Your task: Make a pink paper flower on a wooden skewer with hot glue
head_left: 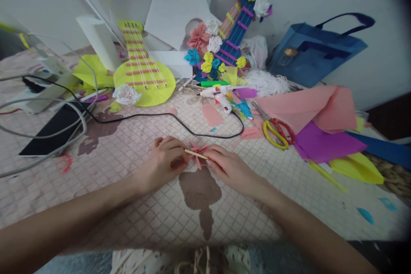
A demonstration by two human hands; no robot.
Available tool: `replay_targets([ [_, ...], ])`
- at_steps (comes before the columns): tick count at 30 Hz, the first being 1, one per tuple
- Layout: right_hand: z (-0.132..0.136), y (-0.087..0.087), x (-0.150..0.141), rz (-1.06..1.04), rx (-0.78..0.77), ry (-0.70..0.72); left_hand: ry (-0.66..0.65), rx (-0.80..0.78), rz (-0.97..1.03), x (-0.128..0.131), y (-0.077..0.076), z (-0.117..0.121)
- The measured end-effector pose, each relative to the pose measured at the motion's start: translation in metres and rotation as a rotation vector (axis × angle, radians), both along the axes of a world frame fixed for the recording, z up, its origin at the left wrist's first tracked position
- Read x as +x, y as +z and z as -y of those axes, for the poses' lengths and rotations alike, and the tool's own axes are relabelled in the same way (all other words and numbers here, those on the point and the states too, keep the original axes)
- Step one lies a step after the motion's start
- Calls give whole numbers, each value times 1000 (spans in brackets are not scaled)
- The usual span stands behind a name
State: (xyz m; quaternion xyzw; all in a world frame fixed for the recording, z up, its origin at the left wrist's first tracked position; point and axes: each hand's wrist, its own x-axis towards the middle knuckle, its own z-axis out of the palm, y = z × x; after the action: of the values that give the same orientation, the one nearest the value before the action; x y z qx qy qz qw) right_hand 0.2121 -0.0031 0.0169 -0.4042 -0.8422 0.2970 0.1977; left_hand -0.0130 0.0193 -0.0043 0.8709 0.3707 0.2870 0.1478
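Observation:
A small pink paper flower (198, 163) with pointed petals is between my two hands, low over the table. Across its front lies a thin pale wooden stick (195, 154). My left hand (168, 156) is closed, its fingertips pinching the left end of the stick. From the other side my right hand (226, 162) is closed on the flower's right petals, with thumb and fingertips by the stick's right end. Its fingers partly hide the petals. Beyond the hands a white hot glue gun (220, 94) rests on craft scraps, its black cord looping across the table.
Scissors (278, 132) with red and yellow handles lie right, beside pink crepe paper (308, 105) and purple paper (324, 143). A yellow paper guitar (144, 81) and a flower-covered blue guitar (236, 34) stand behind. Grey cables (85, 124) and a black tablet-like slab (54, 130) lie left.

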Motion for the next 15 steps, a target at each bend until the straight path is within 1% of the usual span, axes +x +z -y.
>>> replay_targets([
  [4,-1,0,2,-17,-7,18,21,-32,-13,0,-4,-2],
  [8,0,0,3,25,-4,37,51,-60,18,0,-6,-4],
  [15,1,1,0,142,36,-11,-6,-157,16,1,-2,-4],
])
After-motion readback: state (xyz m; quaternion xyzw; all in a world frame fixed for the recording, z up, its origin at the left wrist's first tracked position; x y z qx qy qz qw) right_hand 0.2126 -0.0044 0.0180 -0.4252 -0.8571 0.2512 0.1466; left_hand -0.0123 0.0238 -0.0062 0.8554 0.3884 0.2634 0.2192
